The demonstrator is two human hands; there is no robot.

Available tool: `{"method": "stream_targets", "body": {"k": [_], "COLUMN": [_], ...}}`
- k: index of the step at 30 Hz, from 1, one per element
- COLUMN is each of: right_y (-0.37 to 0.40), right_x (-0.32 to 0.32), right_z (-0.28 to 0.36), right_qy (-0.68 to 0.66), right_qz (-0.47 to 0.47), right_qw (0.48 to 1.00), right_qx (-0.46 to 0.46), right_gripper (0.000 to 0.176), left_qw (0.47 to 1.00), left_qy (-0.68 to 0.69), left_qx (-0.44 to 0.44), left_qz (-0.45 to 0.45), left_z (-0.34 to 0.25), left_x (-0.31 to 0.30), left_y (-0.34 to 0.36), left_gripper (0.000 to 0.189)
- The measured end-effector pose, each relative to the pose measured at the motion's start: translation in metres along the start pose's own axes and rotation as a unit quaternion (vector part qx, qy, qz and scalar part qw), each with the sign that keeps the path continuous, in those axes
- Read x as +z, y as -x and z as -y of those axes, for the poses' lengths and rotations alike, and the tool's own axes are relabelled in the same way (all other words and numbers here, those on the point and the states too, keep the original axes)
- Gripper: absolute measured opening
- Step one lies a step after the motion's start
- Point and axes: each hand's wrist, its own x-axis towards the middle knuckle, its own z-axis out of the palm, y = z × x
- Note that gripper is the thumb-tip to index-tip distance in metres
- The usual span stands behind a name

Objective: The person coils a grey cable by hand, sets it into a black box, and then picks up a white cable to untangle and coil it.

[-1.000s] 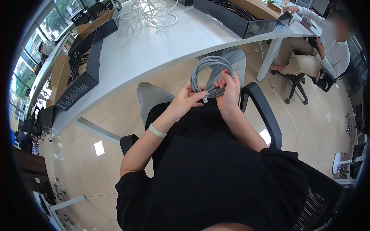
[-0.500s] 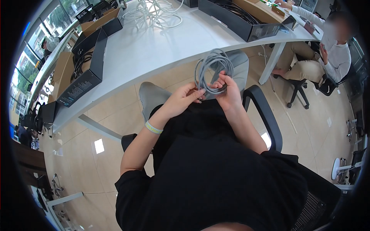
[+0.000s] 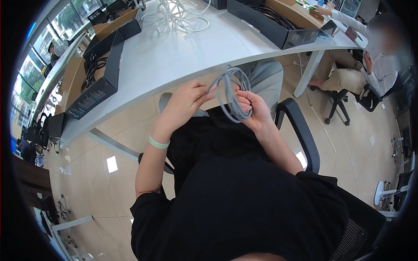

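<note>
A coiled grey cable [image 3: 233, 93] hangs in loops above my lap, just off the table's front edge. My right hand [image 3: 254, 108] is closed round the right side of the coil, with its fingers through the loops. On the other side, my left hand [image 3: 189, 104] pinches a strand that runs out from the coil's left edge. Its fingertips partly hide that strand. A light band circles my left wrist.
On the white table [image 3: 174, 52] lie a tangle of white cable [image 3: 176, 17] and open black boxes, one at the left [image 3: 98, 82] and one at the back right [image 3: 270, 26], with dark cables inside. A seated person [image 3: 379, 69] is at the right, beyond the chair's armrest [image 3: 300, 126].
My left hand has moved left, away from the middle of the coil. The coil has turned and shifted slightly left and down, with its loops looser. My right hand keeps hold.
</note>
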Motion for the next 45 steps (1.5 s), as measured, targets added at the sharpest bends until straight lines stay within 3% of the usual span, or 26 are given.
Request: {"method": "stream_targets", "body": {"k": [4,5,6,10,12,13,15,19,22,24,25,28,30,31,33,37,39,40,42,45], "right_y": [-0.002,-0.003,-0.004,-0.002,-0.004,-0.004,-0.005,-0.007,-0.01,-0.01,-0.01,-0.017,-0.021,-0.024,-0.025,-0.029,-0.034,-0.035,-0.038,-0.038], "right_x": [0.002,-0.002,-0.002,0.0,-0.001,-0.002,-0.008,-0.011,-0.007,0.0,0.004,0.011,0.013,0.015,0.017,0.023,0.026,0.028,0.031,0.036], "right_z": [-0.021,-0.021,-0.021,-0.017,-0.018,-0.018,-0.017,-0.016,-0.015,-0.016,-0.018,-0.019,-0.019,-0.019,-0.019,-0.02,-0.018,-0.017,-0.013,-0.012], "right_qy": [0.136,0.172,0.208,0.327,0.339,0.347,0.359,0.381,0.388,0.389,0.39,0.41,0.391,0.374,0.36,0.332,0.333,0.334,0.331,0.328], "right_qz": [-0.099,-0.144,-0.188,-0.212,-0.213,-0.217,-0.212,-0.207,-0.213,-0.2,-0.189,-0.142,-0.139,-0.136,-0.135,-0.157,-0.159,-0.165,-0.171,-0.176], "right_qw": [0.983,0.965,0.94,0.869,0.855,0.84,0.824,0.787,0.781,0.787,0.794,0.772,0.782,0.79,0.801,0.818,0.818,0.818,0.82,0.824], "right_qx": [-0.073,-0.135,-0.195,-0.303,-0.33,-0.357,-0.383,-0.44,-0.441,-0.435,-0.426,-0.464,-0.465,-0.466,-0.46,-0.444,-0.44,-0.438,-0.433,-0.427], "right_gripper": [0.007,0.007,0.007,0.007,0.007,0.007,0.006,0.005,0.004,0.004,0.005,0.006,0.007,0.008,0.009,0.005,0.005,0.006,0.006,0.006], "left_qw": [0.999,0.972,0.9,0.86,0.874,0.875,0.829,0.84,0.84,0.79,0.791,0.83,0.901,0.902,0.859,0.84,0.795,0.794,0.766,0.768], "left_qy": [0.021,0.226,0.421,0.485,0.468,0.467,0.523,0.507,0.518,0.592,0.591,0.535,0.403,0.401,0.477,0.5,0.556,0.557,0.612,0.611], "left_qx": [-0.009,-0.064,-0.116,-0.146,-0.064,-0.065,-0.034,-0.048,-0.081,-0.049,-0.048,-0.043,-0.148,-0.148,-0.184,-0.21,-0.225,-0.225,-0.171,-0.136], "left_qz": [-0.045,-0.021,0.004,0.053,0.113,0.114,0.196,0.187,0.142,0.152,0.151,0.153,0.061,0.059,0.002,0.008,0.091,0.09,0.099,0.135], "left_z": [0.011,0.004,-0.001,-0.01,-0.007,-0.005,-0.002,-0.008,-0.009,-0.012,-0.011,-0.008,-0.006,-0.004,-0.001,-0.008,-0.007,-0.006,-0.004,-0.005], "left_x": [0.03,0.04,0.047,0.056,0.052,0.051,0.049,0.053,0.059,0.06,0.058,0.055,0.062,0.066,0.068,0.051,0.045,0.047,0.049,0.041], "left_y": [0.002,0.001,0.0,-0.002,-0.003,-0.002,0.002,0.0,0.001,0.003,0.002,0.0,-0.001,-0.001,-0.003,-0.004,-0.004,-0.004,-0.003,-0.003], "left_gripper": [0.024,0.025,0.026,0.028,0.032,0.032,0.036,0.035,0.034,0.035,0.035,0.03,0.024,0.024,0.026,0.038,0.047,0.047,0.045,0.045]}}
